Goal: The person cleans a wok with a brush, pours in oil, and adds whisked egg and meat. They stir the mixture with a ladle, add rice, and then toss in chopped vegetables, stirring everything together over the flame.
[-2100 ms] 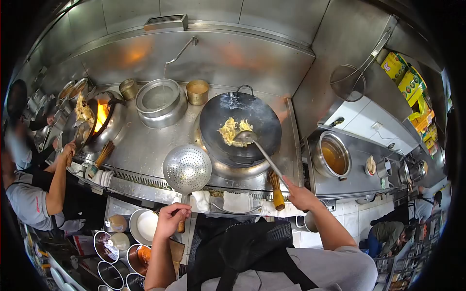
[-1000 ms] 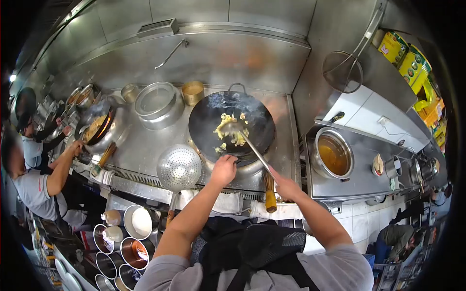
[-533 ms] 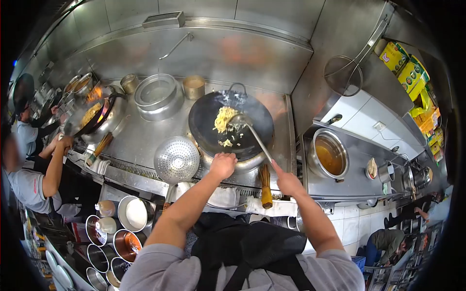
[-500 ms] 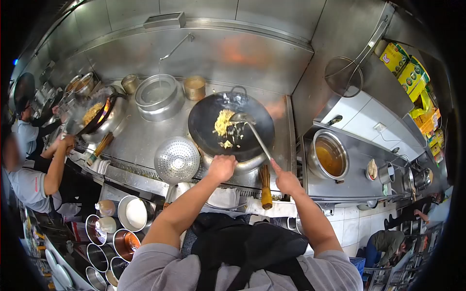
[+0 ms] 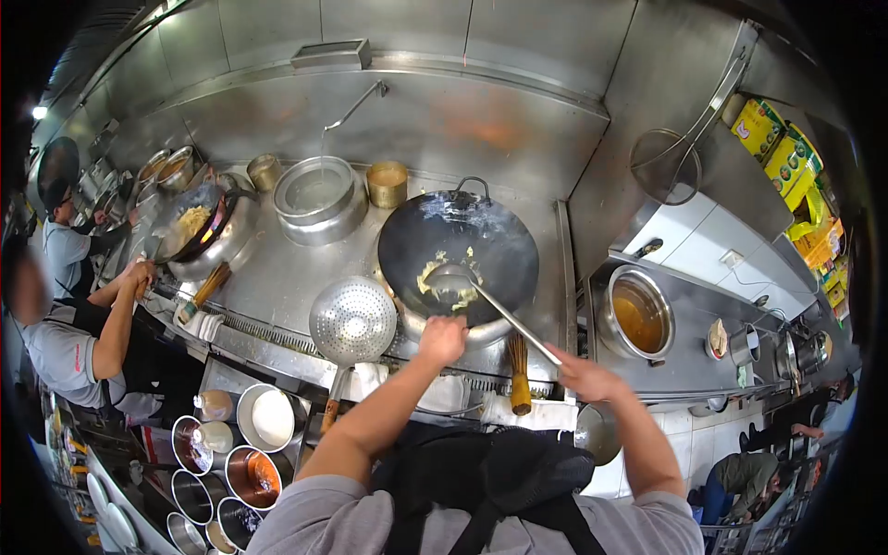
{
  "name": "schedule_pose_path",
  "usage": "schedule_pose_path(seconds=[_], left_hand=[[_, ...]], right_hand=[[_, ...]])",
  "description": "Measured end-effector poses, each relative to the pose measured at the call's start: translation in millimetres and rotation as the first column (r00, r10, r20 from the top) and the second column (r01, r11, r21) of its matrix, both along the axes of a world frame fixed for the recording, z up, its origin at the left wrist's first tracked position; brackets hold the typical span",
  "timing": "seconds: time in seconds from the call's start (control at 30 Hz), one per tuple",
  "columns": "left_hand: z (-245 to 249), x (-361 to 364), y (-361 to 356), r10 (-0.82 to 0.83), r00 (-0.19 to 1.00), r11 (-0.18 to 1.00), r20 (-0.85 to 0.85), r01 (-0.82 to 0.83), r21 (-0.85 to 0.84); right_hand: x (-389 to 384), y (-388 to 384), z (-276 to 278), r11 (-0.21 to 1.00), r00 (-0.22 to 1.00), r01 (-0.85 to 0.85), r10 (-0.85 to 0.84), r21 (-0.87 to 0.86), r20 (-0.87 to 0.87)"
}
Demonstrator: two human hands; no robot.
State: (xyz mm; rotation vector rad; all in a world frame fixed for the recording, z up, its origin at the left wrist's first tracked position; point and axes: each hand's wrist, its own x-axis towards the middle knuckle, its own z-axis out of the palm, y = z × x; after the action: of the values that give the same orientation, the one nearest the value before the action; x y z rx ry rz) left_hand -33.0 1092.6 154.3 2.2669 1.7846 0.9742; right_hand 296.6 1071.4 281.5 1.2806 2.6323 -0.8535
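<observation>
right hand point(image 5: 589, 377) gripped the ladle point(image 5: 504, 310) | left hand point(image 5: 444, 340) clasped the wok point(image 5: 499, 240) at its six o'clock edge | food bits point(image 5: 428, 275) lay round the ladle's bowl, toward seven | i judged low sweeps with a steadied wok best for stirring

Your left hand point(image 5: 443, 340) covers part of the near edge of the round black metal wok point(image 5: 499, 240), so you cannot tell what its fingers grip there, and the bowl of the long-handled silver metal ladle point(image 5: 518, 321) hides some of the pale yellow food pieces point(image 5: 427, 277). Your right hand point(image 5: 589, 379) conceals the end of the ladle's handle. The bottom edge cuts off your grey shirt point(image 5: 314, 518), and lettering on the yellow printed cartons point(image 5: 791, 165) is too small to read.
</observation>
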Motion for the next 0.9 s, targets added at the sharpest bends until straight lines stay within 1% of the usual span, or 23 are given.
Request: schedule_pose_path(seconds=[0.03,0.07,0.13,0.17,0.2,0.23,0.27,0.3,0.33,0.37,0.4,0.43,0.47,0.53,0.6,0.63,0.67,0.73,0.77,0.8,0.87,0.9], left_hand=[[-2,0,-11,-0.018,1.000,1.000,-0.014,0.017,-0.021],[-2,-1,-27,-0.034,0.999,0.998,-0.025,0.032,-0.049],[3,-10,-67,-0.192,0.975,0.947,-0.110,0.155,-0.283],[13,-15,-86,-0.238,0.967,0.915,-0.084,0.195,-0.355],[21,-18,-101,-0.282,0.958,0.874,-0.051,0.235,-0.425],[21,-18,-105,-0.301,0.953,0.948,-0.019,0.297,-0.119],[42,-16,-95,-0.242,0.970,0.953,-0.037,0.230,-0.197],[68,-13,-76,-0.186,0.981,0.944,-0.055,0.163,-0.286],[84,-16,-55,-0.144,0.990,0.956,0.016,0.143,-0.256],[104,-21,-36,-0.155,0.987,0.964,0.037,0.159,-0.214],[122,-24,-28,-0.174,0.984,0.945,0.025,0.174,-0.276],[124,-23,-29,-0.196,0.981,0.941,0.012,0.191,-0.281],[123,-25,-31,-0.216,0.976,0.936,-0.007,0.205,-0.286],[106,-30,-29,-0.220,0.975,0.936,-0.031,0.202,-0.287],[84,-32,-20,-0.151,0.985,0.956,0.083,0.167,-0.242],[70,-30,-14,-0.129,0.988,0.941,0.086,0.149,-0.303],[49,-30,-5,-0.144,0.986,0.939,0.087,0.164,-0.302],[10,-31,14,-0.113,0.988,0.989,0.102,0.122,-0.088],[7,-36,17,-0.113,0.991,0.970,0.067,0.125,-0.210],[3,-38,14,-0.145,0.987,0.965,0.068,0.157,-0.210],[-3,-44,1,-0.170,0.985,0.985,-0.029,0.168,-0.036],[-5,-45,-7,-0.181,0.982,0.981,-0.048,0.176,-0.083]], right_hand=[[-20,3,-17,0.993,0.993,0.112,-0.110,-0.040,0.037],[-34,1,-27,0.988,0.988,0.152,-0.152,-0.010,0.002],[-48,-13,2,0.953,0.954,0.292,-0.284,-0.086,0.093],[-42,-24,13,0.952,0.954,0.294,-0.288,-0.082,0.084],[-25,-40,19,0.962,0.962,0.272,-0.272,-0.027,-0.002],[-13,-51,29,0.968,0.966,0.249,-0.246,0.026,-0.081],[-7,-60,45,0.969,0.967,0.245,-0.244,0.012,-0.069],[-2,-75,59,0.879,0.904,0.368,-0.414,-0.302,-0.103],[-1,-84,65,0.691,0.811,0.434,-0.579,-0.578,-0.083],[-6,-87,62,0.690,0.811,0.439,-0.580,-0.575,-0.077],[-12,-90,55,0.667,0.778,0.419,-0.614,-0.616,-0.136],[-19,-88,53,0.650,0.741,0.394,-0.643,-0.649,-0.194],[-35,-84,53,0.599,0.699,0.390,-0.687,-0.700,-0.198],[-57,-67,36,0.642,0.668,0.381,-0.689,-0.665,-0.282],[-86,-56,37,0.602,0.560,0.363,-0.751,-0.711,-0.350],[-90,-47,29,0.544,0.465,0.242,-0.792,-0.804,-0.396],[-100,-44,30,0.541,0.454,0.251,-0.798,-0.803,-0.396],[-127,-37,33,0.426,0.242,0.109,-0.888,-0.898,-0.392],[-137,-33,28,0.372,0.179,0.077,-0.918,-0.925,-0.355],[-148,-28,18,0.370,0.149,0.090,-0.923,-0.925,-0.354],[-166,-9,-4,0.317,0.111,0.035,-0.944,-0.948,-0.312],[-170,2,-15,0.313,0.099,0.033,-0.946,-0.949,-0.308]])
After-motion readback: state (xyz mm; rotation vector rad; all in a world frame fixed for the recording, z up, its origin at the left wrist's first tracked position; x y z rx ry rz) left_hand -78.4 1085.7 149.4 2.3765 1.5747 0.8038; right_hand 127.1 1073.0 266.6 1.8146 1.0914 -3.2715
